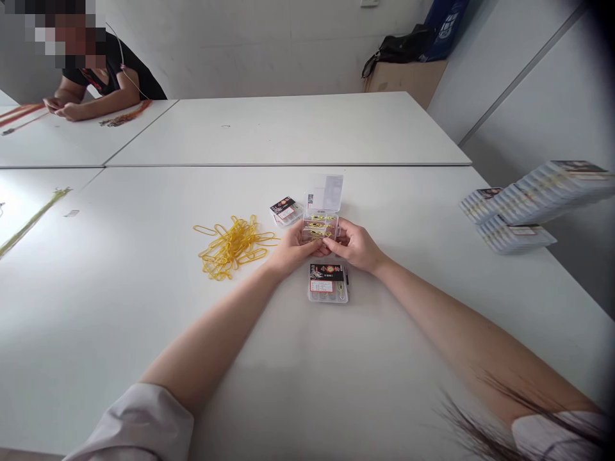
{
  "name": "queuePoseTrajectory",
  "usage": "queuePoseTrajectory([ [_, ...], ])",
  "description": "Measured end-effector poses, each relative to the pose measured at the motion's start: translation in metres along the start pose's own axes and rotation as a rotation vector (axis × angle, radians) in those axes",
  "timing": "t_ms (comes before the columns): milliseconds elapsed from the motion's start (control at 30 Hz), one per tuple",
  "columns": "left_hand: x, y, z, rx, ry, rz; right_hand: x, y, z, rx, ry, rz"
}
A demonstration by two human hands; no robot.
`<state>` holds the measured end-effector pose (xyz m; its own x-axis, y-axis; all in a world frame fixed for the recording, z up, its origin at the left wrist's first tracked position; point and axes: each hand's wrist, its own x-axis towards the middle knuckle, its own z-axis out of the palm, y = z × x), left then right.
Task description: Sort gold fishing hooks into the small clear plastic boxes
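Observation:
Both my hands hold a small clear plastic box (pixel 321 225) over the white table. Its lid (pixel 331 192) is raised at the far side, and thin yellow-green and dark items lie in its compartments. My left hand (pixel 294 246) grips the left side and near edge; my right hand (pixel 356 244) grips the right, with the thumbs close together at the front. Just nearer to me lies a closed box (pixel 327 283) with a black and white label. Another labelled box (pixel 286 211) rests behind my left hand. To the left is a tangled pile of yellow loops (pixel 231 248).
Stacks of similar boxes (pixel 533 198) stand at the table's right edge. A yellow-green bundle of cords (pixel 36 223) lies at far left. Across the table a person (pixel 103 83) sits with forearms on it, near orange cords (pixel 127 116). A cardboard box (pixel 403 80) stands beyond the table.

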<state>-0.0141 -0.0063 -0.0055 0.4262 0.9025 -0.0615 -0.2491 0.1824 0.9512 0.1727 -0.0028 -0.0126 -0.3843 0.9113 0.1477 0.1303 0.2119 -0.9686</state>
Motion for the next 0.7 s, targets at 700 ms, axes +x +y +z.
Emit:
queuePoseTrajectory([
  [700, -0.0003, 0.0048, -0.0017, -0.134, -0.020, -0.065, -0.0005, 0.0003, -0.0018, -0.032, 0.021, 0.044],
])
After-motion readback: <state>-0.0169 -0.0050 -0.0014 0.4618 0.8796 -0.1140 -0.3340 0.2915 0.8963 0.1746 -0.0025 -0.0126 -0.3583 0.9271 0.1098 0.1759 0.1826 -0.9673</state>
